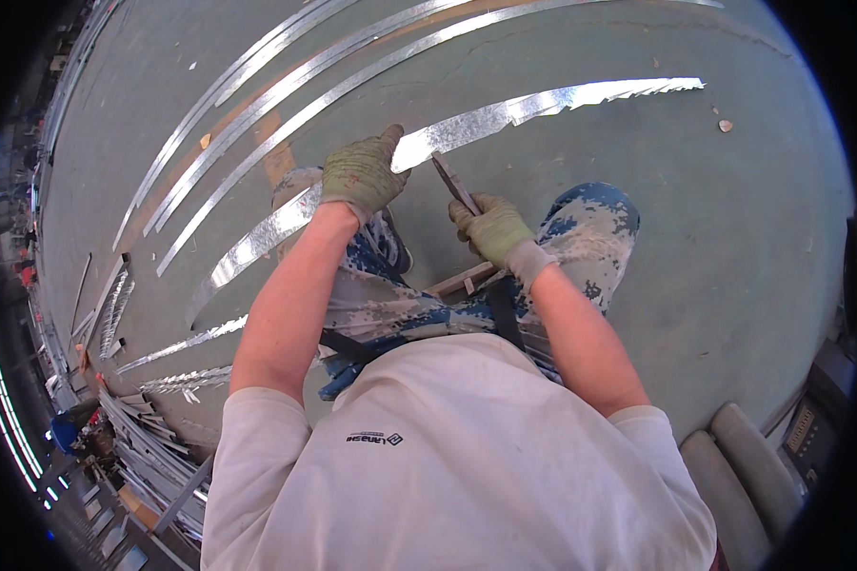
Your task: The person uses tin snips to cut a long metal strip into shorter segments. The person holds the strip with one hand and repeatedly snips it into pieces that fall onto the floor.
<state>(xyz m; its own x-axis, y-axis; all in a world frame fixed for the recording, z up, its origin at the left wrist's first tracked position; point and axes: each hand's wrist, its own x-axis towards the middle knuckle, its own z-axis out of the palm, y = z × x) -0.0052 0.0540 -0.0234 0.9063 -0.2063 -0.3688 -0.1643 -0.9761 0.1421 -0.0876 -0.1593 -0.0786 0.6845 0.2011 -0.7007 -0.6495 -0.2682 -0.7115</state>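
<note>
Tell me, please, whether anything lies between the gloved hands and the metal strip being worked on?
Nothing visible does. The left hand already grips the long shiny metal strip directly, and the right hand holds a dark flat tool whose tip meets the strip's edge beside the left hand.

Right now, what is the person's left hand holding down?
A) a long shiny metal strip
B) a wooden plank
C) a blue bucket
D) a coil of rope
A: the gloved left hand grips the long shiny metal strip lying across the green floor, while the gloved right hand holds a tool against it.
</note>
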